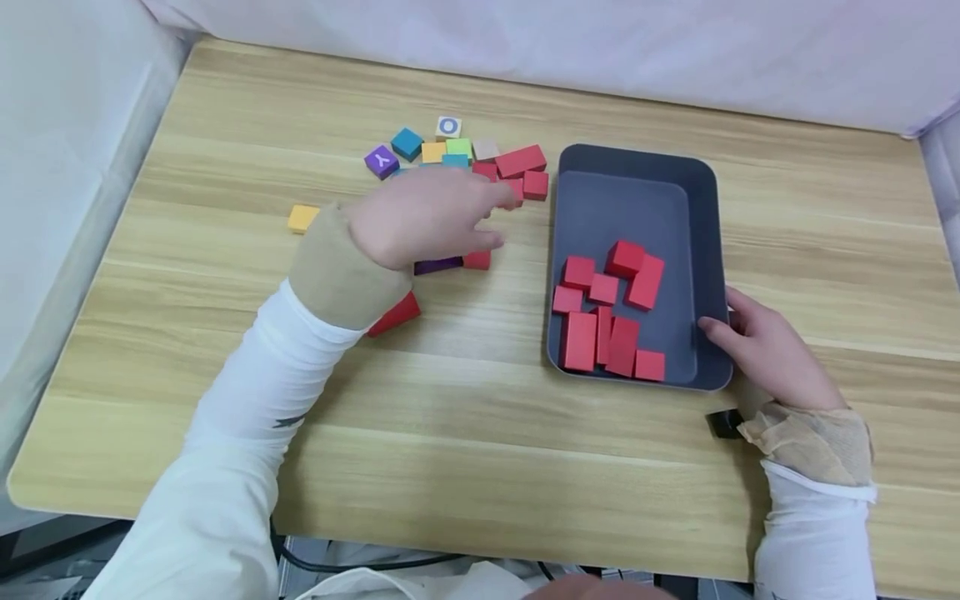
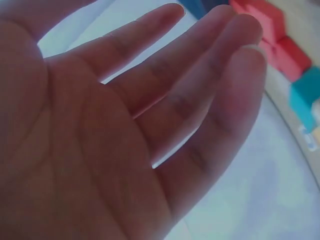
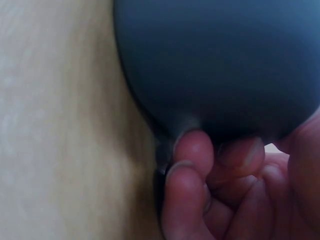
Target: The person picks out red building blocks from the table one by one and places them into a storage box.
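My left hand reaches over a group of blocks left of the tray, holding nothing. In the left wrist view its fingers are spread and gently bent, the palm bare. Its fingertips overlap a red block in the head view, with another red block just beyond. With thumb over the rim and fingers beneath, my right hand grips the dark grey tray near its front right corner. Several red blocks lie in the tray's front half.
Behind the left hand are a purple block, a blue block, a white letter block and a green block. A yellow block lies farther left. One red block is partly covered by the left forearm.
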Tool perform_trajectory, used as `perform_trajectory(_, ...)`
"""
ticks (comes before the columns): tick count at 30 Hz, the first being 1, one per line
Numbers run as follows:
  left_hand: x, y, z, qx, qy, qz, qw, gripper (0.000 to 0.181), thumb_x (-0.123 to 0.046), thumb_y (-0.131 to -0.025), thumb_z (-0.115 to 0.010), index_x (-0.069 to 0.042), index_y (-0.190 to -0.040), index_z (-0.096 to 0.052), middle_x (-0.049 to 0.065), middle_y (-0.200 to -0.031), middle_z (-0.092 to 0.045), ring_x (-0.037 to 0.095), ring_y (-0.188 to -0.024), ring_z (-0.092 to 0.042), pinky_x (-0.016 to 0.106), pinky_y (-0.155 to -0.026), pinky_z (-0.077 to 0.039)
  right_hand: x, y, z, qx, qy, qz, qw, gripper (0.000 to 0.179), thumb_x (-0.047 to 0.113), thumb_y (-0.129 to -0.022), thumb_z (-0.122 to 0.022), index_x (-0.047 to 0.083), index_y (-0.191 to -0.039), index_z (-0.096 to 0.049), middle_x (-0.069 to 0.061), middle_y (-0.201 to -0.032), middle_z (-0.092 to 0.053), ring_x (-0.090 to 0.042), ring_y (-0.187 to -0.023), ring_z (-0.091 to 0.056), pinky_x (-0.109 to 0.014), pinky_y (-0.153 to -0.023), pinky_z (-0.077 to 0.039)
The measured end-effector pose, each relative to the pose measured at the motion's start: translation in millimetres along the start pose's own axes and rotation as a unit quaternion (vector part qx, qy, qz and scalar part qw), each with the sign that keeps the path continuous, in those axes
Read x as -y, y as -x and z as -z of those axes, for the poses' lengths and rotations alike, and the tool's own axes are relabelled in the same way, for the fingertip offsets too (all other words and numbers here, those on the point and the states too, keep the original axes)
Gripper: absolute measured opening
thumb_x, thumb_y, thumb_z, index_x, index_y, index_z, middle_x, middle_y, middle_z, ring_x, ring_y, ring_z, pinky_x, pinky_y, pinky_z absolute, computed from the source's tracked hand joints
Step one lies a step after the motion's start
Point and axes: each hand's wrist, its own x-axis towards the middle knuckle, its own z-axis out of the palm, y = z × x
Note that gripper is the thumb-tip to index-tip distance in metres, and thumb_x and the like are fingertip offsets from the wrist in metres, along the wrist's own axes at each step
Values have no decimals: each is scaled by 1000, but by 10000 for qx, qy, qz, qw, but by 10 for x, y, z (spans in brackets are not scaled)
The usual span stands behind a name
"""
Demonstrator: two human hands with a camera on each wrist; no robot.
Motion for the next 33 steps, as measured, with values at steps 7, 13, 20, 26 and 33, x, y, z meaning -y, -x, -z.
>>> perform_trajectory(7,32,-19,-254,248,-223,-21,9994,54,-36,-78,-66,-21,-127,-48,2,-116,-53,18,-100,-50,37,-81,-45,-16,46,-2,-26,-25,16,10000,52,35,-91,-46,15,-138,-34,-16,-102,-61,-9,-78,-56,-14,-65,-41)
perform_trajectory(13,21,-87,-454,-105,-499,-362,9980,38,-22,-79,-65,-17,-115,-55,4,-97,-52,17,-80,-51,31,-70,-45,21,30,-18,50,-6,-39,10000,53,38,-91,-45,16,-137,-34,-14,-102,-61,-14,-79,-57,-15,-65,-42)
perform_trajectory(20,28,-155,-557,-454,-615,-626,9951,30,-16,-81,-61,-15,-110,-55,3,-89,-44,17,-73,-48,29,-62,-42,35,31,-37,36,-16,-41,10000,51,38,-91,-44,15,-136,-35,-12,-102,-61,-16,-79,-57,-17,-66,-43)
perform_trajectory(26,34,-183,-524,-365,-486,-661,9960,29,-11,-82,-58,-15,-110,-55,4,-93,-44,19,-75,-48,29,-63,-42,28,48,-30,-23,-54,-61,10000,51,37,-91,-45,16,-136,-35,-13,-102,-61,-15,-79,-57,-16,-66,-43)
perform_trajectory(33,83,-179,-450,-409,-417,-662,9961,34,-20,-79,-65,-18,-112,-55,2,-95,-48,16,-77,-50,29,-67,-44,28,46,-33,-73,-65,-12,10000,50,36,-91,-46,17,-136,-36,-13,-102,-61,-12,-79,-57,-15,-66,-41)
